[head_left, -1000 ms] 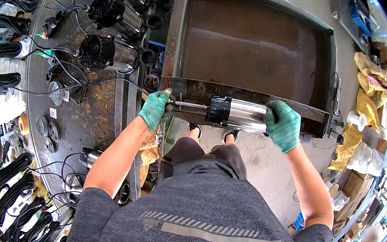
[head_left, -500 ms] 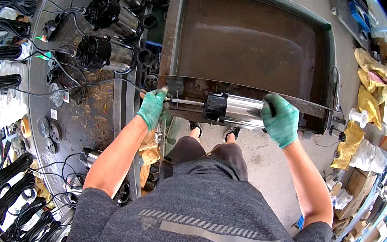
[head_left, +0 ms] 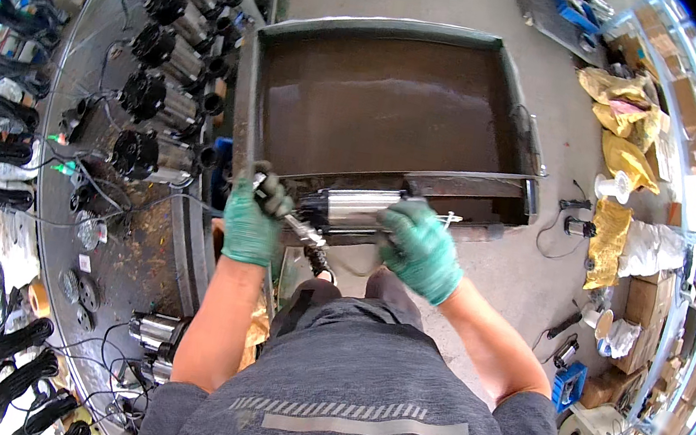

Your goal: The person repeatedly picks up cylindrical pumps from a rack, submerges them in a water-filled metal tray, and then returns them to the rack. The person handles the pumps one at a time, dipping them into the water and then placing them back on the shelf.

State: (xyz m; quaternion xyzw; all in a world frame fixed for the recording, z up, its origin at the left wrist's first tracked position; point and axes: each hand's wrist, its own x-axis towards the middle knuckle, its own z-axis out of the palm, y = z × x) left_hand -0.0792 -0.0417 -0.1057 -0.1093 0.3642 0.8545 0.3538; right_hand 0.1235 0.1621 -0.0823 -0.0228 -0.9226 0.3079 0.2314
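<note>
I hold a silver cylindrical pump motor with a black end cap level in front of me, at the near rim of a large rusty metal tank filled with brown water. My left hand, in a green glove, grips the black shaft end of the motor. My right hand, also green-gloved, clasps the silver body from the right. A black cable hangs from the motor's underside.
A curved workbench at my left carries a row of similar black and silver motors, wires and round parts. Coiled black cables hang along the far left. Yellow sacks, cardboard boxes and a blue device lie at the right.
The motor has come off the tank's rim toward me, and both hands moved with it, still gripping its two ends. My view has shifted so the tank sits further right.
</note>
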